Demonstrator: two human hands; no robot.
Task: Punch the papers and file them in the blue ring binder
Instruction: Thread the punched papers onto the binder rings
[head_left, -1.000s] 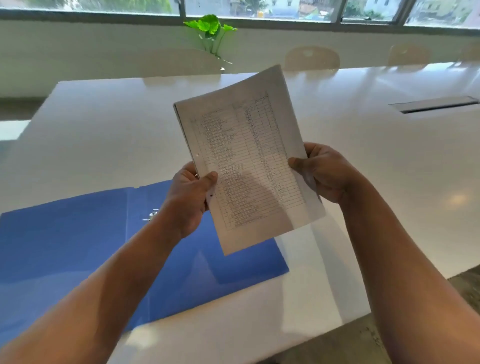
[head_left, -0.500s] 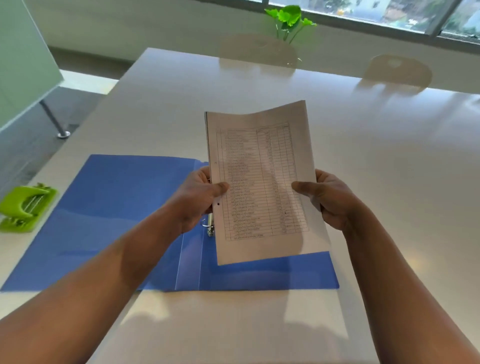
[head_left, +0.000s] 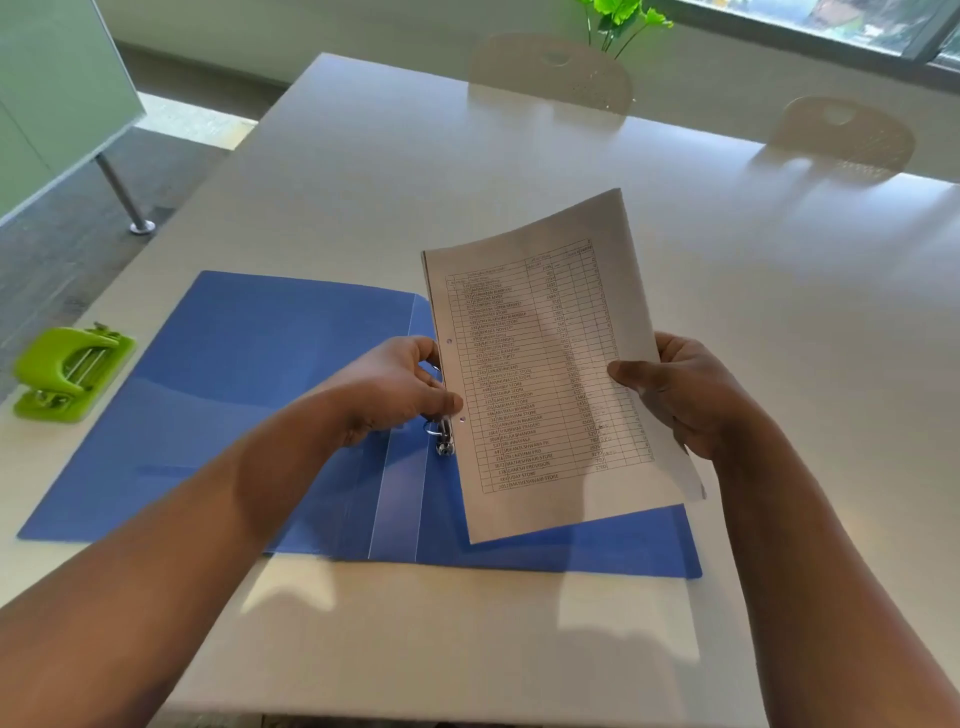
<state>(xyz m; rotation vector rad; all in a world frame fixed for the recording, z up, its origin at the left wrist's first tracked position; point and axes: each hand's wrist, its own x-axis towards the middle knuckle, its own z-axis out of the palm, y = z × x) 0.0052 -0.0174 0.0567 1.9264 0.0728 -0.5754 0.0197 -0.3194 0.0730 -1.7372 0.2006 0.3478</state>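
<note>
A thin stack of printed papers (head_left: 540, 364) with two punched holes along its left edge hangs tilted above the table. My left hand (head_left: 395, 387) pinches that left edge between the holes. My right hand (head_left: 680, 389) grips the right edge, thumb on the front. Under the papers the blue ring binder (head_left: 234, 395) lies open flat on the table. Its metal ring mechanism (head_left: 441, 434) shows just below my left thumb, partly hidden by hand and papers.
A green hole punch (head_left: 70, 371) stands on the white table (head_left: 519, 156) at the left edge, beside the binder. Two pale chairs (head_left: 550, 70) stand at the far side, with a green plant (head_left: 623, 15) behind. A table leg (head_left: 124, 197) stands on the floor at left.
The papers have come lower and nearer to the binder's rings, both hands still holding them. The camera has tipped down and left, so the binder and the hole punch now show.
</note>
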